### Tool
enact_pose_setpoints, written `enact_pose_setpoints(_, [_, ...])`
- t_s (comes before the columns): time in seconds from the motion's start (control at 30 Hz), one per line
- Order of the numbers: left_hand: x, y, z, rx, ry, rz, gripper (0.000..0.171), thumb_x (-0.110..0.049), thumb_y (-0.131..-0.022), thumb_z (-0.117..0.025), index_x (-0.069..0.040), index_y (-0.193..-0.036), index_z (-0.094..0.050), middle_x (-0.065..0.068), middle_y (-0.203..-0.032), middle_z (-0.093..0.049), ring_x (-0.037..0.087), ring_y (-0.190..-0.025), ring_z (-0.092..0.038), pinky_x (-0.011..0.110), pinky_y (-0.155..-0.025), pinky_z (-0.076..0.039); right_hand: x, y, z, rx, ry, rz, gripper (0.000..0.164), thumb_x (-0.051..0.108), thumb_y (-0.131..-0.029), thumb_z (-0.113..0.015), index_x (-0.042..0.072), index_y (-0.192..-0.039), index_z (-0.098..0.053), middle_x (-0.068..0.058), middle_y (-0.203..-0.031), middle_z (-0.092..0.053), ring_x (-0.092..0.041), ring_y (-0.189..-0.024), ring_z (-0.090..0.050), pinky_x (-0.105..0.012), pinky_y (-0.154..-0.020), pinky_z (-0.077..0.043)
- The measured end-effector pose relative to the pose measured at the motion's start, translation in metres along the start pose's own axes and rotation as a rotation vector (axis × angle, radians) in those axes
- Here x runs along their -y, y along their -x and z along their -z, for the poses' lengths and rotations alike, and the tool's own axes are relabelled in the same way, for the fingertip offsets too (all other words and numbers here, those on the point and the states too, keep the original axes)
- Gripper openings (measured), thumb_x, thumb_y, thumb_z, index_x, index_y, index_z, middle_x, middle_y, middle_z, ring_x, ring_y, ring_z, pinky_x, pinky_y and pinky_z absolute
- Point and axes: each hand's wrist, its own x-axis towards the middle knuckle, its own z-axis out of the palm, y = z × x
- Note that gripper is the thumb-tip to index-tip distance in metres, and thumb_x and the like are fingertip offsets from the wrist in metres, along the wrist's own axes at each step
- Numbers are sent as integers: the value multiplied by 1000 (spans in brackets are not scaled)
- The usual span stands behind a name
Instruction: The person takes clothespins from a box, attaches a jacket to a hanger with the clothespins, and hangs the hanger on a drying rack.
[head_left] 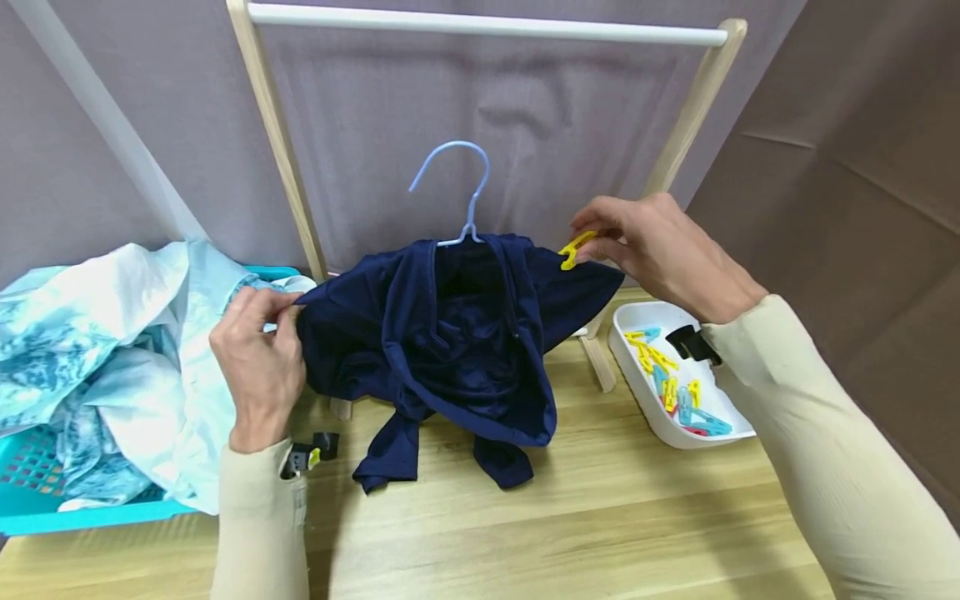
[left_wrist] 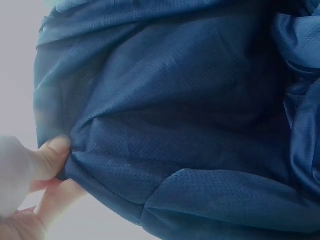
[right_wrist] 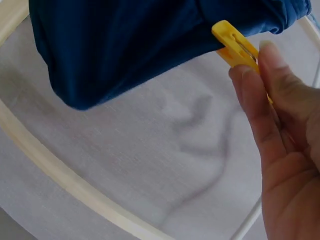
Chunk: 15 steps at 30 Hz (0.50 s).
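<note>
A dark navy garment [head_left: 465, 350], possibly a jacket with an open front, hangs over a light blue hanger [head_left: 472, 187] whose hook points up. My left hand [head_left: 258, 358] pinches the garment's left end between thumb and fingers; the left wrist view shows the thumb [left_wrist: 59, 146] on the cloth. At the garment's right shoulder, my right hand [head_left: 645, 246] pinches a yellow clothespin [head_left: 576, 249]. In the right wrist view the clothespin [right_wrist: 235, 45] sits across the top edge of the cloth, and the right hand [right_wrist: 285, 135] grips its handles.
A wooden rack with a white bar [head_left: 487, 21] stands behind the garment. On the left, a turquoise basket [head_left: 97, 521] holds blue-and-white cloth [head_left: 142, 375]. To the right, a white tray [head_left: 660, 429] contains several yellow, blue and red clothespins. The tabletop [head_left: 570, 533] is light wood.
</note>
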Motion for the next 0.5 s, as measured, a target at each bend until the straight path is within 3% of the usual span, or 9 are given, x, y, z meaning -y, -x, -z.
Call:
enact_pose_setpoints(0.13, [0, 0, -1, -2, 14, -9, 13, 7, -91, -67, 2, -85, -77, 18, -80, -69, 28, -73, -66, 9, -71, -38, -3, -4, -2, 47, 15, 27, 23, 3, -88, -76, 5, -110, -70, -1, -97, -78, -13, -86, -75, -5, -77, -48])
enact_pose_setpoints(0.33, [0, -1, -2, -13, 41, -18, 13, 7, -91, -66, 1, -85, -77, 17, -81, -71, 24, -74, -65, 6, -69, -39, -6, -10, -3, 4, 40, 77, 18, 0, -87, -77, 3, -104, -72, -4, -94, -79, -13, -82, -75, 1, -75, -43])
enact_pose_setpoints(0.4, [0, -1, -3, -20, 51, -19, 14, 7, -90, -66, 1, -85, -77, 17, -81, -71, 24, -74, -65, 7, -70, -40, -8, -13, -4, 18, 48, 91, 17, -1, -88, -76, 2, -104, -72, -4, -94, -79, -12, -81, -75, -4, -74, -47])
enact_pose_setpoints(0.5, [1, 0, -3, -34, 55, -18, 14, 7, -90, -66, 2, -84, -77, 18, -81, -71, 27, -73, -66, 8, -72, -40, -9, -15, -3, 67, 36, 78, 18, -1, -88, -76, 1, -105, -71, -4, -94, -79, -13, -82, -75, -20, -73, -57])
